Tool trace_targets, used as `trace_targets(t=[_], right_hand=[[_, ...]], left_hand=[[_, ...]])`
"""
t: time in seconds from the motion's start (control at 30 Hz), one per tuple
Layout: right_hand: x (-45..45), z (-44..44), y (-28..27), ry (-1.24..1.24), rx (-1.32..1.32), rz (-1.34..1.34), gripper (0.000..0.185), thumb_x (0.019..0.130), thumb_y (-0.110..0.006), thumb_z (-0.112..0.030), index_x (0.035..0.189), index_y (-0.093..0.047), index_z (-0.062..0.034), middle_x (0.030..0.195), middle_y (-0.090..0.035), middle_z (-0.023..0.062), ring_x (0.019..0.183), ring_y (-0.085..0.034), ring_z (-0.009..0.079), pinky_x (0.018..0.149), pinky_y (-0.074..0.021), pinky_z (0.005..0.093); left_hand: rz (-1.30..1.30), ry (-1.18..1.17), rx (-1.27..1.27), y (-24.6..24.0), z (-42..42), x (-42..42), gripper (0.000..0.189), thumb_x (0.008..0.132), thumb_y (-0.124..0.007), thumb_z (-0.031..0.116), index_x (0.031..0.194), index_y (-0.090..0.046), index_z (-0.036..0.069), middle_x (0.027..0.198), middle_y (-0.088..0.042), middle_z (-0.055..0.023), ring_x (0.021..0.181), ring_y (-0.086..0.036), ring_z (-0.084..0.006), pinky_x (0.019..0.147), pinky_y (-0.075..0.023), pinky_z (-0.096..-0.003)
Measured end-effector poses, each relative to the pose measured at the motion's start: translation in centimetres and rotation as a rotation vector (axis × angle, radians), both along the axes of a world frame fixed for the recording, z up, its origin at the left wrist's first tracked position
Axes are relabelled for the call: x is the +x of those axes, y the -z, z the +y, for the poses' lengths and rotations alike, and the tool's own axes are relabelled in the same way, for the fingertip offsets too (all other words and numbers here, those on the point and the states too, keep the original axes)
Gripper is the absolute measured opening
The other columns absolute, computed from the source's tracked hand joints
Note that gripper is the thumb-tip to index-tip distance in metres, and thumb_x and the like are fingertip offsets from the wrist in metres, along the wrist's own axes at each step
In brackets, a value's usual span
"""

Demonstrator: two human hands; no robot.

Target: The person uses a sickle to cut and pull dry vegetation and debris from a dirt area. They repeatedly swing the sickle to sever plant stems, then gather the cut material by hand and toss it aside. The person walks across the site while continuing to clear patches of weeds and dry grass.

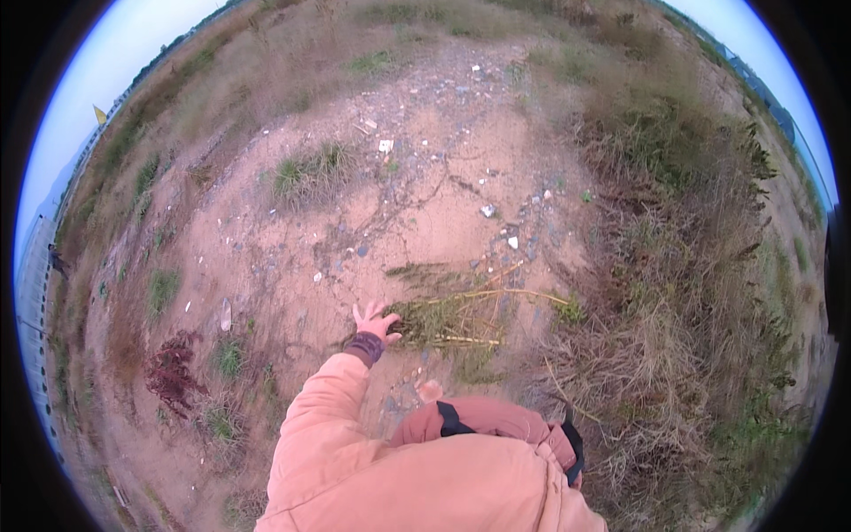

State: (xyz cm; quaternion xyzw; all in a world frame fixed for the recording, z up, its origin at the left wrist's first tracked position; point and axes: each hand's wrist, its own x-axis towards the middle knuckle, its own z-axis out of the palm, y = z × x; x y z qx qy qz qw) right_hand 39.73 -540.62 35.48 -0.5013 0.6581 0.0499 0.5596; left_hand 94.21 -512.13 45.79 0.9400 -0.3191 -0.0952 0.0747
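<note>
My left hand reaches out over the bare soil with its fingers spread, at the left end of a pile of cut green weed stalks. Some fingers are at the tips of the leafy stems; whether they touch them I cannot tell. Pale yellowish stalks stick out of the pile towards the right. A dark patterned cuff shows at my left wrist, below a pink-orange sleeve. My right arm is bent close to the body, and my right hand is hidden at the lower right, apart from a possible sliver of skin beside a black strap or edge.
Dry brush stands thickly on the right. A reddish plant and grass tufts grow on the left. White stones or litter lie ahead. A distant person is near a pale greenhouse-like structure at the far left.
</note>
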Motion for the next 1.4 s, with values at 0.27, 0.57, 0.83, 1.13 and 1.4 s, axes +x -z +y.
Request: trace_targets(t=[0.27, 0.57, 0.83, 1.13, 1.4], right_hand=[[-2.2, 0.3, -0.1, -0.150, 0.010, -0.042, 0.020, 0.076, -0.046, -0.017, 0.083, -0.057, -0.0016, 0.080, -0.057, 0.0071, 0.070, -0.053, 0.0172, 0.064, -0.0425, 0.0277], [-3.6, -0.6, 5.5, -0.289, 0.191, -0.270, 0.022, 0.078, -0.045, -0.017, 0.088, -0.057, -0.0011, 0.086, -0.058, 0.0078, 0.074, -0.053, 0.0177, 0.068, -0.0430, 0.0281], [-1.0, -0.8, 4.0, 0.069, 0.319, -0.374, 0.019, 0.074, -0.051, -0.017, 0.082, -0.056, -0.0013, 0.076, -0.056, 0.0041, 0.065, -0.051, 0.0127, 0.060, -0.0420, 0.0251], [10.5, -2.3, -11.1, 0.012, -0.051, -0.359, 0.019, 0.064, -0.062, -0.014, 0.072, -0.052, -0.0004, 0.062, -0.050, -0.0017, 0.053, -0.044, 0.0056, 0.047, -0.0382, 0.0210], [16.7, -7.2, -13.6, -0.199, -0.328, -0.281, 0.026, 0.061, -0.066, -0.018, 0.074, -0.053, 0.0008, 0.059, -0.048, 0.0006, 0.052, -0.040, 0.0074, 0.048, -0.0371, 0.0240]], left_hand=[[-0.028, -0.304, 0.225, 0.7, 1.5, -0.5, 0.071, 0.054, -0.071, 0.029, 0.115, -0.036, 0.038, 0.132, -0.016, -0.0039, 0.122, -0.012, -0.0250, 0.092, -0.0096, -0.0575], [0.123, -0.432, 0.166, 6.2, 4.5, -2.5, 0.065, 0.055, -0.068, 0.015, 0.111, -0.041, 0.035, 0.125, -0.029, -0.0034, 0.116, -0.025, -0.0224, 0.092, -0.0151, -0.0531], [0.351, -0.419, -0.027, 6.7, 5.7, -1.3, 0.025, 0.060, -0.064, 0.012, 0.085, -0.059, 0.013, 0.091, -0.053, -0.0150, 0.090, -0.049, -0.0290, 0.077, -0.0399, -0.0321], [0.201, -0.282, -0.132, 6.5, 3.1, -0.5, 0.023, 0.061, -0.063, 0.011, 0.083, -0.058, 0.011, 0.087, -0.051, -0.0147, 0.084, -0.049, -0.0304, 0.075, -0.0398, -0.0354], [0.188, -0.279, -0.245, 7.3, -0.5, 0.1, 0.037, 0.054, -0.057, -0.005, 0.086, -0.056, 0.013, 0.095, -0.046, -0.0132, 0.094, -0.044, -0.0303, 0.080, -0.0385, -0.0331]])
